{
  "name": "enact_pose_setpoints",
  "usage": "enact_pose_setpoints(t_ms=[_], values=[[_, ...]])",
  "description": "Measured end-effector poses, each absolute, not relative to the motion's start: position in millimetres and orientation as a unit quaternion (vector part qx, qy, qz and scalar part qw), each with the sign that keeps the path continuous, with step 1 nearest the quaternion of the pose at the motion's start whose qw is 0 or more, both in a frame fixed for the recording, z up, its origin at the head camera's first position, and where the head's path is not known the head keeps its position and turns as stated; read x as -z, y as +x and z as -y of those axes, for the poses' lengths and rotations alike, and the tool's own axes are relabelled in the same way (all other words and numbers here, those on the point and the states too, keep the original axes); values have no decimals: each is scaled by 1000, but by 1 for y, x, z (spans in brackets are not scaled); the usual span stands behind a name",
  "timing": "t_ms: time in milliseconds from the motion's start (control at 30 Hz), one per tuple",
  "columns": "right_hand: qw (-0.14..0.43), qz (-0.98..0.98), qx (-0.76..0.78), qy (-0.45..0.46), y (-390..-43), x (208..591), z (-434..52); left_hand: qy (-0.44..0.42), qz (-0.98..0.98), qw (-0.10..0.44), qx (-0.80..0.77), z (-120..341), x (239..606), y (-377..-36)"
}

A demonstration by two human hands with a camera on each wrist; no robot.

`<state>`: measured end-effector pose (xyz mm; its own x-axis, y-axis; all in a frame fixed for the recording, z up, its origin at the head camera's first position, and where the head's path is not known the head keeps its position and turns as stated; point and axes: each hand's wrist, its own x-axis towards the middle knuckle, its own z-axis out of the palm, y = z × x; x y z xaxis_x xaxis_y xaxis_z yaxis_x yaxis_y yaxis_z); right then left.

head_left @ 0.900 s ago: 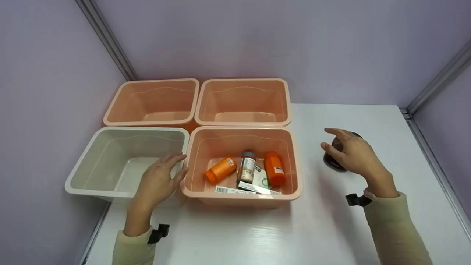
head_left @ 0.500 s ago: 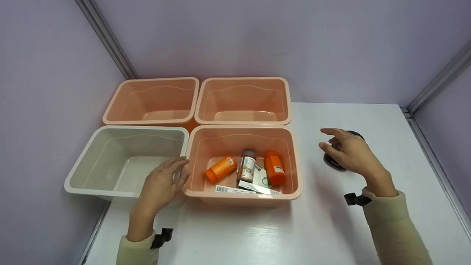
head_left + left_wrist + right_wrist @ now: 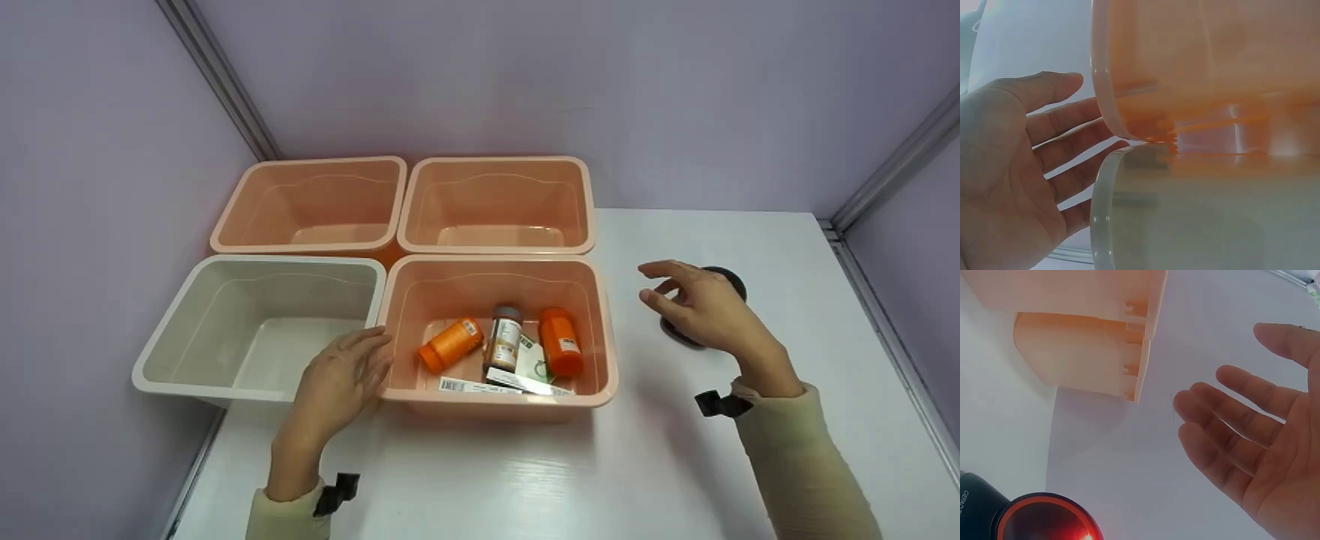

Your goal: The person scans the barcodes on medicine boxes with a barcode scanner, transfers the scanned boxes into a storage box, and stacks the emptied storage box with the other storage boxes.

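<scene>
My left hand (image 3: 337, 382) is at the front, where the white bin (image 3: 217, 392) and the front pink bin (image 3: 498, 400) meet. In the left wrist view its fingers are spread and extended, close to the two rims; whether they touch is hard to tell. In the pink bin lie an orange bottle (image 3: 450, 345), a brown bottle with a grey cap (image 3: 504, 341), a second orange bottle (image 3: 560, 341) and flat cartons (image 3: 527, 382). Over the table at right, my right hand (image 3: 709, 311) holds nothing, partly covering a dark device with a red-lit round head (image 3: 1044, 517).
Behind stand two more pink bins, back left (image 3: 307, 247) and back right (image 3: 495, 250). A lilac wall (image 3: 480, 75) closes off the back, with side walls to left and right. The white table (image 3: 487, 480) extends in front of the bins.
My left hand has shifted slightly right and toward me, along the bin rims. My right hand has drifted a little left, uncovering more of the dark device. The bins and bottles stay put.
</scene>
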<state>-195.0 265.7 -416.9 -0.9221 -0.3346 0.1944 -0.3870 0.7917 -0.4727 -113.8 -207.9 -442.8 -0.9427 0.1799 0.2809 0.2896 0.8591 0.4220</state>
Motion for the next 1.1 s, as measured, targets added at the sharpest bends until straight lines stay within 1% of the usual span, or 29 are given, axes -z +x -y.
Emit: enact_pose_setpoints(t_ms=[233, 467, 800, 967, 1100], values=[[35, 944, -264, 196, -196, 416, -259, -121, 955, 108, 246, 208, 446, -112], [19, 946, -268, 182, -197, 414, -249, -116, 956, 97, 251, 207, 450, -110], [3, 940, -271, 208, -199, 412, -237, -128, 954, 106, 250, 207, 454, -108], [-13, 927, -295, 230, -199, 410, -233, -138, 955, 122, 234, 206, 455, -108], [-25, 925, -299, 234, -200, 408, -229, -138, 958, 121, 223, 205, 455, -108]])
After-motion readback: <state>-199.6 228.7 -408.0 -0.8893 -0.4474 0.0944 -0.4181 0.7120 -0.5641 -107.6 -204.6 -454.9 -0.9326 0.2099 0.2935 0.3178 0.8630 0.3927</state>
